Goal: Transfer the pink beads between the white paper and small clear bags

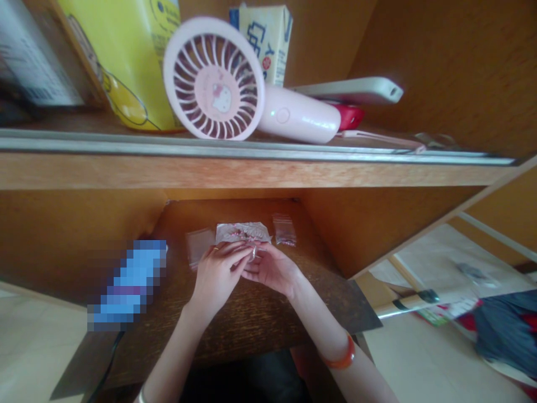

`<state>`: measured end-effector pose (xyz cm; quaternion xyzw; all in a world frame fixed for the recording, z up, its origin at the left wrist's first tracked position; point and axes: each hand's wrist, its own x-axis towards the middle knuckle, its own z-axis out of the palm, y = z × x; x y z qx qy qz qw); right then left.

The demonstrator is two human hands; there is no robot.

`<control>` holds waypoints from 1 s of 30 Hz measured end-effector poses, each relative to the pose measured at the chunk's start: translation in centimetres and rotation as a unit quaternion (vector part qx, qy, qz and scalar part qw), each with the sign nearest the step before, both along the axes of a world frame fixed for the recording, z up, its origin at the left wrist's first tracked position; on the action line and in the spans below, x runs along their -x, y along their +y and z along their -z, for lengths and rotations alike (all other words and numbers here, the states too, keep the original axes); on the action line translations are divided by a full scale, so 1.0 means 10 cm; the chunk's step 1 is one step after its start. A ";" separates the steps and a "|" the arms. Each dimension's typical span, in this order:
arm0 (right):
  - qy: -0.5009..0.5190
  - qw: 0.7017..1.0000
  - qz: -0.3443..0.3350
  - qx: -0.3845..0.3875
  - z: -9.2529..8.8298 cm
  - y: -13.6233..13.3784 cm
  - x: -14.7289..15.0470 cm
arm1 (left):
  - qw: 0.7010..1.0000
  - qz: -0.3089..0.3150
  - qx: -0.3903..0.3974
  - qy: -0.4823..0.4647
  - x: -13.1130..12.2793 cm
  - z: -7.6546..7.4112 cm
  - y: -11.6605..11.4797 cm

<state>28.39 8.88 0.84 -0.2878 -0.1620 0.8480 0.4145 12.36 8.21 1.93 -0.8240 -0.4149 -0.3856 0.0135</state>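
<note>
Head view: left hand (220, 275) and right hand (274, 270) pinch a clear plastic bit (253, 254) (tiny!), likely fiddling; next needs steady fingers.

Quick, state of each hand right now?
Left hand: fingers curled at a small clear item; grip can't be told.
Right hand: partly curled, at the same item; grip can't be told.

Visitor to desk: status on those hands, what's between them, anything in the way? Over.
Left hand, right hand meeting at a clear item, too small to identify. White sheet beyond, partly hidden; left bag, right bag flank it. Nothing seen blocking.
</note>
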 end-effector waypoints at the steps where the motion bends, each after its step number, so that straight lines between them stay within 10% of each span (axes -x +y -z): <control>1: -0.005 1.000 0.006 -0.005 0.00 0.02 -0.01 | 1.000 -0.005 0.005 -0.006 0.01 -0.01 0.00; 11: -0.204 0.959 0.163 -0.106 0.15 0.36 -0.01 | 0.981 -0.050 0.176 0.063 0.01 0.13 0.07; 23: -0.534 0.738 0.242 -0.335 0.72 0.57 0.18 | 0.946 -0.027 0.260 0.192 0.05 0.40 0.06; 30: -0.523 0.749 0.204 -0.352 0.62 0.49 0.20 | 0.962 -0.012 0.227 0.152 0.07 0.45 0.07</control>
